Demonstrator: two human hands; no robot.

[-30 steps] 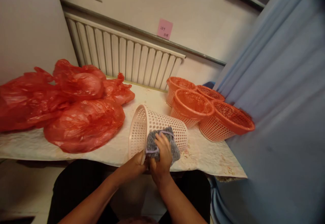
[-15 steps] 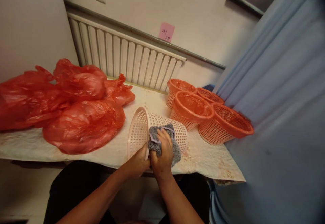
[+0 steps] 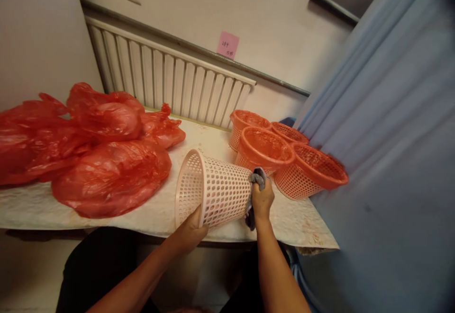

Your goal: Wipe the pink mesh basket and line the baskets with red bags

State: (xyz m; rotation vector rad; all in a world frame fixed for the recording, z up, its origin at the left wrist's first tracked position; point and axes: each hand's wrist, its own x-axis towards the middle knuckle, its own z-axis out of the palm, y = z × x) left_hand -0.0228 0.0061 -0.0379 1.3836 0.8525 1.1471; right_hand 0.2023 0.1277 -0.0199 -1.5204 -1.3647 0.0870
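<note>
A white perforated basket [image 3: 227,187] lies on its side at the middle of the table's front, its mouth facing left. My left hand [image 3: 190,231] grips the near part of its rim, thumb outside and the fingers partly hidden. At the basket's base, on the right, my right hand [image 3: 262,200] is closed on a grey cloth [image 3: 257,178], which is bunched up and pressed against the base.
Filled red plastic bags [image 3: 113,175] cover the left of the cloth-covered table [image 3: 302,223]. Several baskets lined with red bags [image 3: 266,145] stand at the right, beside a blue curtain [image 3: 377,161]. A radiator [image 3: 170,76] runs behind the table.
My right hand has moved right with the cloth, from the basket's side to its base. My left hand still holds the rim. The view has shifted slightly.
</note>
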